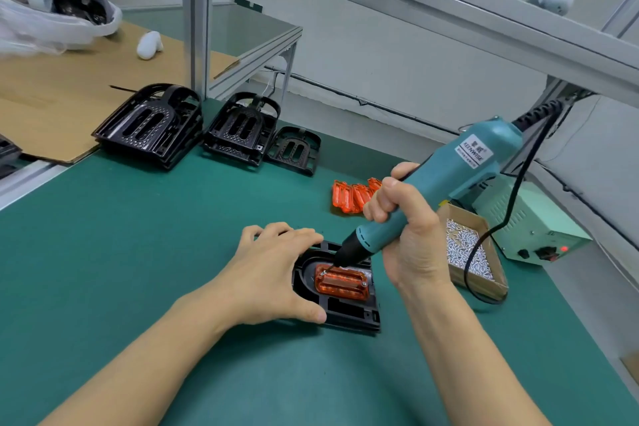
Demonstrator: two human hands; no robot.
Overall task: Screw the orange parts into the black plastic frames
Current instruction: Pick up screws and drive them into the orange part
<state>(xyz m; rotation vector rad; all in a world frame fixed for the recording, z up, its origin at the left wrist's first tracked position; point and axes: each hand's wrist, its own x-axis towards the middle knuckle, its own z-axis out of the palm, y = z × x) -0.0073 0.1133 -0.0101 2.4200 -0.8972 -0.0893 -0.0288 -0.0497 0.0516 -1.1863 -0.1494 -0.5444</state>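
Frame in hand: near centre of table, black frame (349, 313) under my flat left hand (273, 273), orange part (342, 282) seated | right hand (404, 232) grips electric screwdriver (432, 190), bit on its far-left screw, near-right screw looks in | Left: loose orange parts (349, 195), stacked black frames (152, 124) far left.

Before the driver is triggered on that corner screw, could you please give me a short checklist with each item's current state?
1. Black frame steadied: ok, left hand rests on its left edge with thumb at the front rim.
2. Orange part seated in the frame: ok, lying flat in the recess.
3. Driver gripped: ok, right hand wraps the barrel.
4. Bit on the far-left screw: ok, though engagement in the head cannot tell.
5. Near-right screw present: ok; tightness cannot tell.
6. Spare screws in the box: ok.
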